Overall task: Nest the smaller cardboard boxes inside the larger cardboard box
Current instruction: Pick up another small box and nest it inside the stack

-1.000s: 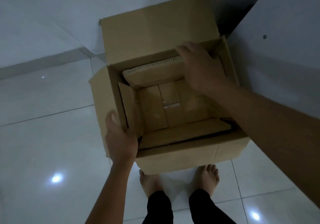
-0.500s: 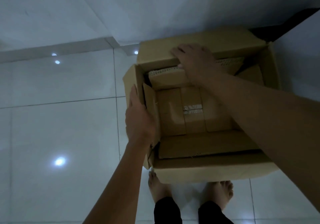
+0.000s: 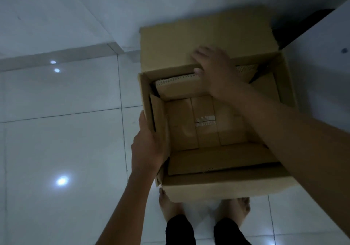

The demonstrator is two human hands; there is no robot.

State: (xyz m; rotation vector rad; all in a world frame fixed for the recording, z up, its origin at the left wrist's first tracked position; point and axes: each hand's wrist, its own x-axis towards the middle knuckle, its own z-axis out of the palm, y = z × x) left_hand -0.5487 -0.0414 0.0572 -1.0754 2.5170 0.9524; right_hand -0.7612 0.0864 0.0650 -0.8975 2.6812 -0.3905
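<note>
Standing on the pale tiled floor (image 3: 62, 140), the big box (image 3: 223, 189) lies open at the top, its far flap (image 3: 204, 40) folded back toward the wall (image 3: 94, 8). A smaller box (image 3: 206, 125) sits inside it, also open, with its own flaps turned up against the big box's inner walls; the far one shows a pale corrugated edge, and a strip of tape with a faint label runs across its bottom.

The left hand (image 3: 147, 146) is at the left side, palm against the outside of the big box's wall, with the thumb hooked over the rim and pressing on the smaller box's left flap (image 3: 158, 119). It grips the wall between thumb and fingers.

The right hand (image 3: 216, 70) reaches across from the right, resting spread and flat on the far rim; the fingers lie over the fold of the far flap while the thumb touches the smaller box's far flap (image 3: 181, 87). It presses rather than clasps.

Two bare feet (image 3: 168, 203) and dark trouser legs (image 3: 180, 229) show just under the near wall. Bright light spots reflect in the tiles at left.
</note>
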